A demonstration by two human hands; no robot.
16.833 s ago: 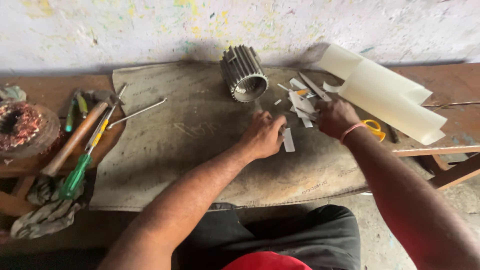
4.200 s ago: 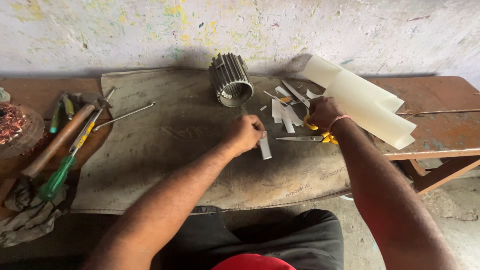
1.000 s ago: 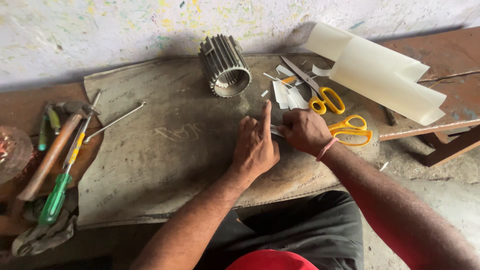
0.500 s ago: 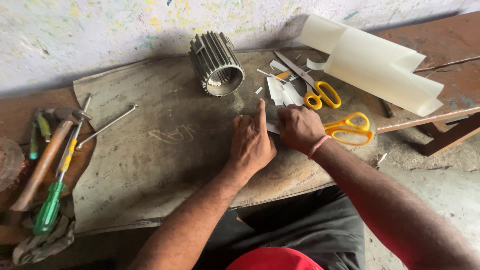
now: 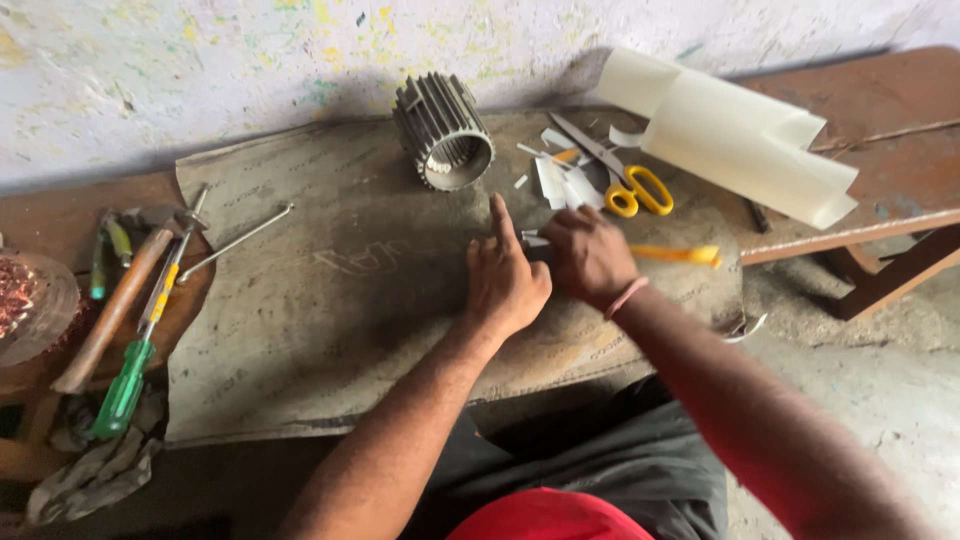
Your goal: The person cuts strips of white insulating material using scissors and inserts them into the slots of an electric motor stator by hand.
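Observation:
My left hand (image 5: pixel 505 280) rests on the grey mat (image 5: pixel 330 300) with its index finger stretched forward. It presses on a small white paper strip (image 5: pixel 533 240). My right hand (image 5: pixel 585 255) is curled right beside it, fingertips pinching the same strip. The strip is mostly hidden under both hands. One pair of yellow-handled scissors (image 5: pixel 678 255) lies blurred just beyond my right wrist. A second pair (image 5: pixel 632 188) lies farther back among several cut paper strips (image 5: pixel 558 180). A ribbed metal motor housing (image 5: pixel 443 132) lies on its side behind my hands.
Rolled cream paper sheets (image 5: pixel 745 135) lie at the back right on a wooden bench (image 5: pixel 890 150). On the left lie a green-handled screwdriver (image 5: pixel 125 385), a wooden-handled hammer (image 5: pixel 108 312), a thin metal rod (image 5: pixel 235 243), a copper coil (image 5: pixel 18 300) and a rag (image 5: pixel 95 470).
Both hands have stayed together on the strip over the last second. The view has shifted slightly, and the nearer scissors appear lower, beside my right wrist.

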